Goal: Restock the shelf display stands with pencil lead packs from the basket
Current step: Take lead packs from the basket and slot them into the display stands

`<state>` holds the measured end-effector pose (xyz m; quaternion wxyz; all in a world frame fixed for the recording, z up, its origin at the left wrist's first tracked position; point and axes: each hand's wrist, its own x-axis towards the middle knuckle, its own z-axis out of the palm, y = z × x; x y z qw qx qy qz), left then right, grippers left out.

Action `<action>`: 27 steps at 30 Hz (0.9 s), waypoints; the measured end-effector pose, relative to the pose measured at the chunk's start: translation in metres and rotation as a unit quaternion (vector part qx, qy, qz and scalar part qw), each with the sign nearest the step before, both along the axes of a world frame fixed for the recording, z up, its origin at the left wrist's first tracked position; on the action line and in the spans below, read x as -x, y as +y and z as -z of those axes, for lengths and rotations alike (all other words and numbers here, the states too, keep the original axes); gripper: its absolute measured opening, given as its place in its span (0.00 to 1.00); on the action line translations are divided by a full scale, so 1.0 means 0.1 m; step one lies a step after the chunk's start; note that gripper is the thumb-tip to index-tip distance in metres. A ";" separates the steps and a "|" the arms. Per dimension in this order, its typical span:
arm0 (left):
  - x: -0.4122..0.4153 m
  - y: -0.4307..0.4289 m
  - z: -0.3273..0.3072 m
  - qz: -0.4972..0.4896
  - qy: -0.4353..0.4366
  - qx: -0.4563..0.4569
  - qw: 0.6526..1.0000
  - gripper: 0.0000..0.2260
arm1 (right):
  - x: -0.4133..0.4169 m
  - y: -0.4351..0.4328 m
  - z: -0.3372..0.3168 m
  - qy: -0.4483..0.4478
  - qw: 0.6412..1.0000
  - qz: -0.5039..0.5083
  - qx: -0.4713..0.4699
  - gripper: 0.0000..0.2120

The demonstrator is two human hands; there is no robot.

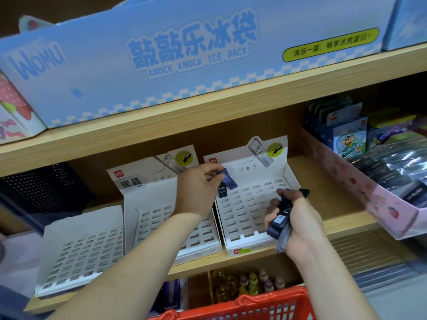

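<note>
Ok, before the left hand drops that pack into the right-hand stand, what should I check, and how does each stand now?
1. Left hand pinches the blue lead pack: ok.
2. Pack is over the right stand, near its back-left corner: ok.
3. Pack is squared to a slot: not ok, it hangs tilted.
4. Free slots: ok, most are empty; one dark pack seems seated at that corner.
5. Right hand grips the spare packs: ok.
6. Stock left in the red basket: cannot tell, only its rim shows.
</note>
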<state>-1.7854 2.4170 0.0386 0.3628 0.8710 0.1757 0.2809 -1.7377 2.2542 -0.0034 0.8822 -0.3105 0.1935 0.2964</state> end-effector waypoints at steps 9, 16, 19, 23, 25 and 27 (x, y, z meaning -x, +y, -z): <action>-0.18 -0.01 0.06 0.043 0.041 -0.159 0.985 0.09 | 0.06 0.01 0.05 -0.061 0.997 -0.034 0.016 0.03; -0.28 0.04 0.16 0.073 0.058 -0.323 0.942 0.08 | 0.13 -0.02 0.01 -0.109 0.992 -0.061 0.033 0.16; -0.36 0.04 0.20 0.049 0.106 -0.426 0.897 0.12 | 0.16 -0.02 0.01 -0.104 0.990 -0.085 0.032 0.19; -0.33 -0.04 0.19 0.040 0.165 -0.463 0.870 0.14 | 0.17 0.02 0.00 -0.085 0.990 -0.113 0.010 0.21; -0.34 -0.04 0.19 0.035 0.184 -0.465 0.865 0.15 | 0.17 0.03 -0.01 -0.091 0.989 -0.119 -0.001 0.18; -0.32 -0.08 0.17 0.033 0.195 -0.453 0.869 0.14 | 0.17 0.03 -0.03 -0.105 0.987 -0.121 -0.003 0.17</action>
